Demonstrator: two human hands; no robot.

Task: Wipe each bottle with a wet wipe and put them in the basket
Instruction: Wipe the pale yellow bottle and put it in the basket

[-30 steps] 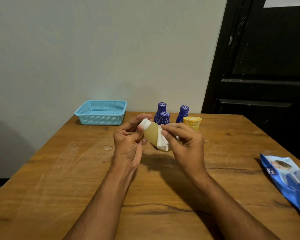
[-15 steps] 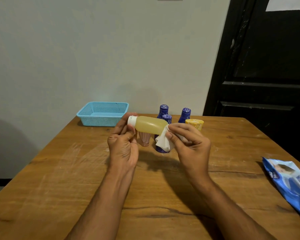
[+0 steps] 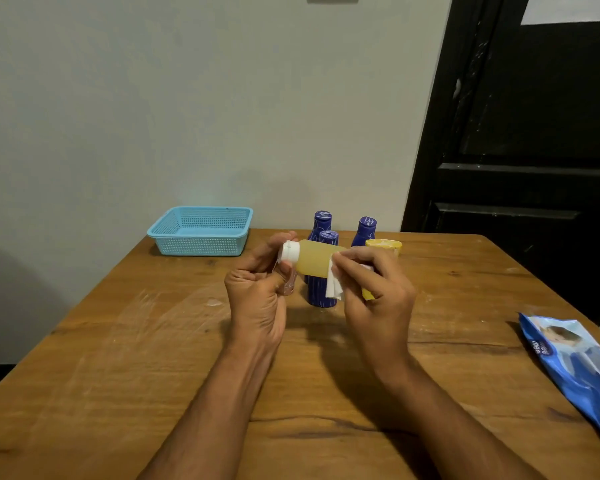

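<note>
Lighting: dim, warm indoor light, source outside the view. Shadows: soft, dark patch on the wall point(image 3: 0, 299) at lower left; forearm shadows across the desk point(image 3: 101, 341). Glare: faint sheen on scuffed desk surface. Door point(image 3: 534, 150): near-black, little detail. Distortion: wide-angle bending at edges. Focus: mildly soft throughout.

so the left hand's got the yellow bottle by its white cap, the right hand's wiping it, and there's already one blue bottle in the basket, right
Not quite: the head view shows the blue basket holding no bottle. All three blue bottles stand on the table behind the hands. The rest holds: the left hand holds the yellow bottle by its white cap, and the right hand wipes it with the wet wipe.
</note>
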